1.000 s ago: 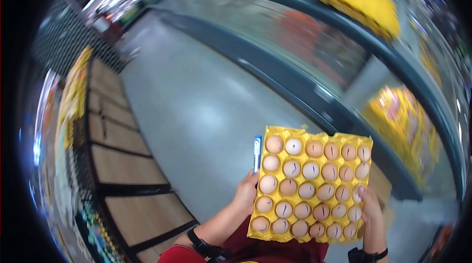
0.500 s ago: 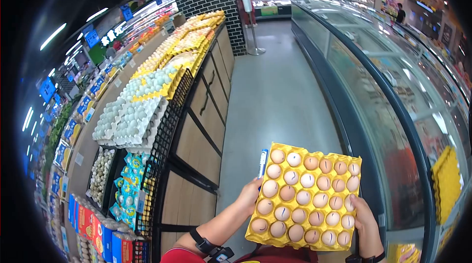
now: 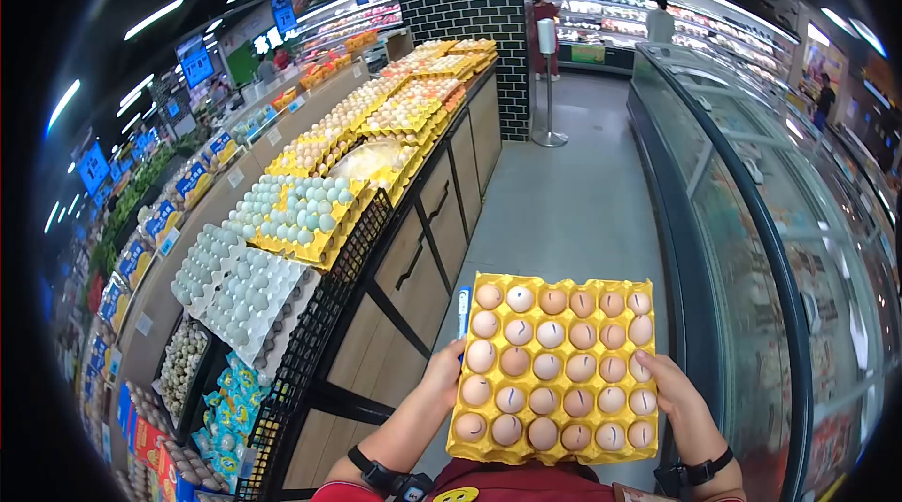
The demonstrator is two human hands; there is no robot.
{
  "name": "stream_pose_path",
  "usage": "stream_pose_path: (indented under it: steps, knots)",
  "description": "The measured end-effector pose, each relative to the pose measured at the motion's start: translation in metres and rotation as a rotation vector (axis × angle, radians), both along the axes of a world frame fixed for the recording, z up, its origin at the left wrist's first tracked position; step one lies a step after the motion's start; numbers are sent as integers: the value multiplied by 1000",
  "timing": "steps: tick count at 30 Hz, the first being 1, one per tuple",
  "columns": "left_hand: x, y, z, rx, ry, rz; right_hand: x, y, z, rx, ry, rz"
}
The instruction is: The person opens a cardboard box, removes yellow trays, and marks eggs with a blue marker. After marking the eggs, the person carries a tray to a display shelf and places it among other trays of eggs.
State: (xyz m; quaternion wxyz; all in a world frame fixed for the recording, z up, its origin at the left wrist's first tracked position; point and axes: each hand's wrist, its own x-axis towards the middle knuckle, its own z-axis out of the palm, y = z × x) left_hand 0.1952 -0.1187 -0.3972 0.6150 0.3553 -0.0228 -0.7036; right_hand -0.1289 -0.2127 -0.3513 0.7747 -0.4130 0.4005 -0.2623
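Between my two hands is a yellow egg tray [image 3: 536,455], tilted so its top faces me. Rows of brown and pale eggs [image 3: 546,366] fill it, many with a dark pen stroke on the shell. My left hand [image 3: 445,372] is closed on the tray's left edge, its fingertips hidden behind it. A slim blue-and-white marker [image 3: 463,309] sticks up beside that edge, above my left hand; the hand's grip on it is hidden. My right hand [image 3: 675,387] grips the right edge, thumb over the rim near an egg.
Left, a wooden counter [image 3: 381,314] carries stacked egg trays, grey trays of bluish eggs [image 3: 254,286] and blue packets [image 3: 230,413], edged by black mesh [image 3: 348,248]. A glass-topped freezer [image 3: 714,173] runs along the right. Ahead are a metal stand [image 3: 549,89], a brick pillar [image 3: 460,4] and people.
The view has swung left, so the counter and aisle appear farther right. The tray sits lower left in the picture and more level, still in both hands.
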Motion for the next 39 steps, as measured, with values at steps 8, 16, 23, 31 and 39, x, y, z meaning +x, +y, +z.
stream_pose_path:
  steps: [8,16,23,31,39]
  knots:
    - [109,-177,-21,-89,30,137,121,-215,-9,-62,52,103]
    - [195,-369,8,-86,66,115,209,-396,22,-76,34,64]
    - [259,-526,25,-143,49,166,286,-574,24,-108,12,109]
    - [345,-662,32,-165,23,437,418,-767,56,-124,-1,365]
    - [448,-726,52,-133,59,674,585,-905,81,-170,69,672]
